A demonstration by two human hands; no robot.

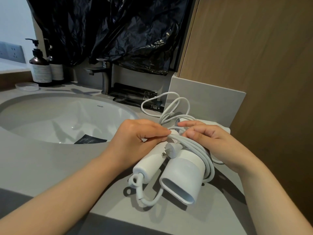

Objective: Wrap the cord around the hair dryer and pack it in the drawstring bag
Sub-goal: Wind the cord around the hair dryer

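At lower centre of the frame, over the grey counter [42, 167] beside the sink [50, 116], I watch the white hair dryer [184, 168] held folded, nozzle toward the camera, handle lying alongside the barrel. The left hand [133, 138] grasps the handle's upper end, its fingers [160, 133] pinching several strands of cord [201, 150] against it. The right hand [213, 141], at centre right, has its fingers [191, 123] curled round the same strands on the barrel's far side. Several turns lie round the body, but slack loops rise loose toward the middle of the frame, unwrapped. The plug [172, 148] sits tucked between handle and barrel, prongs showing. My worry from here: the turns are held by pinch alone, so if either hand lets go to gather the slack, I judge the coils would spring off the smooth barrel. The loose loops could also snag the tap [105, 77] or slide into the sink. A pale cloth [221, 127] under the right hand may be the drawstring bag; I cannot tell. A bulky wrap might jam at its mouth.
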